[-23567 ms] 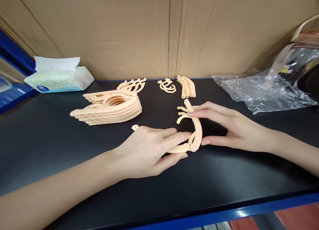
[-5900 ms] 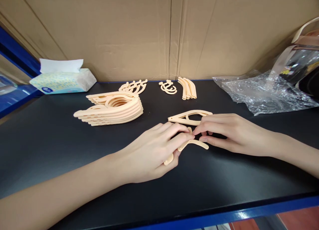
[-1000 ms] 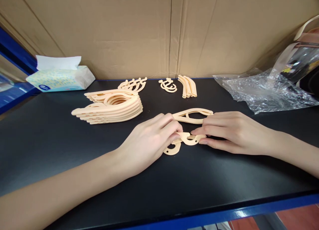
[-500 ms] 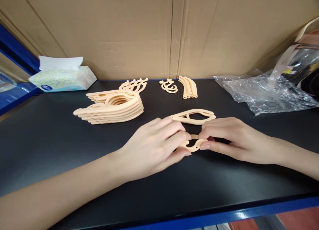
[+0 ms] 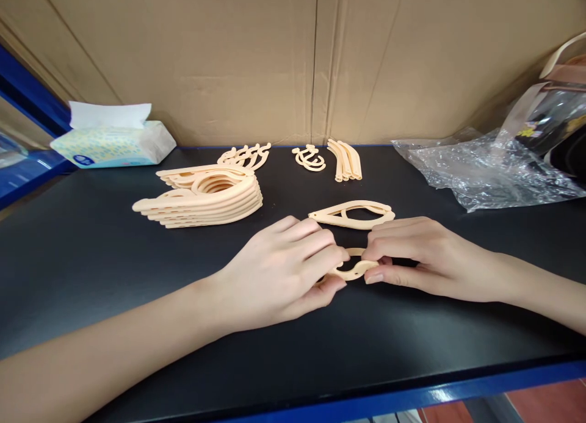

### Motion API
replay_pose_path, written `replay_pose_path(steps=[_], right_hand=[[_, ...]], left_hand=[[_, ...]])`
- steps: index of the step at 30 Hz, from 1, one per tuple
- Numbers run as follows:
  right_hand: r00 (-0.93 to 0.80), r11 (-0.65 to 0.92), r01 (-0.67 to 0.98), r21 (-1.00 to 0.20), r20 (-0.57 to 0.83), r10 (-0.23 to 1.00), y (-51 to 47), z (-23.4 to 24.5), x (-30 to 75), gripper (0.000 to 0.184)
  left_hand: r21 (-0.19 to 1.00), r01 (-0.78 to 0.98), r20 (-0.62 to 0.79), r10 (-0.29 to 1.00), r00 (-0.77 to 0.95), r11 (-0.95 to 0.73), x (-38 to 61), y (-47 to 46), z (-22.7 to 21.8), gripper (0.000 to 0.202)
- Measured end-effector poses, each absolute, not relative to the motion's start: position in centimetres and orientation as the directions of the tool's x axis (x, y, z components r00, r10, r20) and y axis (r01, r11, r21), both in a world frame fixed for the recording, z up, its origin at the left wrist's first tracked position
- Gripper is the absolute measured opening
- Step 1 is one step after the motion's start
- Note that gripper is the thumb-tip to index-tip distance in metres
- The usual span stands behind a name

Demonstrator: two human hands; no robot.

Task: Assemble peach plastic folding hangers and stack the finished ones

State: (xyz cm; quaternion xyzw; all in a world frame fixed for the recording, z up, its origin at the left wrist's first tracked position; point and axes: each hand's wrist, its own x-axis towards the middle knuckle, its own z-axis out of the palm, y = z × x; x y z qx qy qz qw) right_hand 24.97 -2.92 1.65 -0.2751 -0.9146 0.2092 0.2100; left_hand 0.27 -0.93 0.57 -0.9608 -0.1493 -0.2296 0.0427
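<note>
My left hand [image 5: 284, 270] and my right hand [image 5: 412, 255] meet at the middle of the black table [image 5: 137, 301]. Both pinch a small peach plastic hanger part [image 5: 351, 269] between fingertips, low over the table. Much of that part is hidden under my fingers. Just behind my hands lies a folded peach hanger arm [image 5: 352, 214], untouched. A stack of folded peach hangers [image 5: 206, 197] rests to the left.
Near the cardboard back wall lie loose peach hooks [image 5: 245, 156], a small hook pile [image 5: 310, 158] and several curved bars [image 5: 347, 160]. A tissue pack [image 5: 112, 143] sits at far left. Crumpled clear plastic [image 5: 485, 169] and a bag [image 5: 556, 115] occupy the right. The blue table edge [image 5: 412, 398] runs along the front.
Over the last second my hands closed in on the small peach part, which drew together and is now mostly covered by my fingers. The arm behind stayed put.
</note>
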Motion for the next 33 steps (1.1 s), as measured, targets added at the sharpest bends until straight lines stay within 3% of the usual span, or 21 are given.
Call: replay_pose_path(steps=[4,18,23,26,30,33], right_hand=[[-0.76,0.776,0.414,-0.476,0.287,0.583,-2.9,1.7,24.9,0.016],[-0.781,0.82,0.441,-0.366,0.294,0.551,-2.7,1.7,24.6,0.02],[-0.799,0.872,0.421,-0.251,0.352,0.487,-2.6,1.1,24.2,0.024],[-0.774,0.874,0.449,-0.186,0.408,0.485,-2.2,1.1,24.6,0.023],[-0.633,0.793,0.598,-0.121,0.536,0.559,-0.9,1.3,25.3,0.01],[-0.507,0.69,0.704,-0.17,0.56,0.656,0.5,1.0,25.3,0.025]], left_hand=[[-0.03,0.29,0.429,0.25,0.868,-0.957,0.2,-0.9,0.5,0.023],[-0.018,0.305,0.431,0.268,0.862,-0.952,0.3,-1.1,0.5,0.014],[-0.165,0.347,0.37,0.269,0.889,-0.923,0.0,-1.1,0.8,0.031],[-0.27,0.435,0.402,0.31,0.862,-0.859,0.0,-1.2,1.5,0.033],[-0.316,0.554,0.445,0.395,0.803,-0.77,0.2,-0.8,2.4,0.034],[-0.338,0.6,0.414,0.459,0.786,-0.725,0.0,0.0,2.5,0.038]])
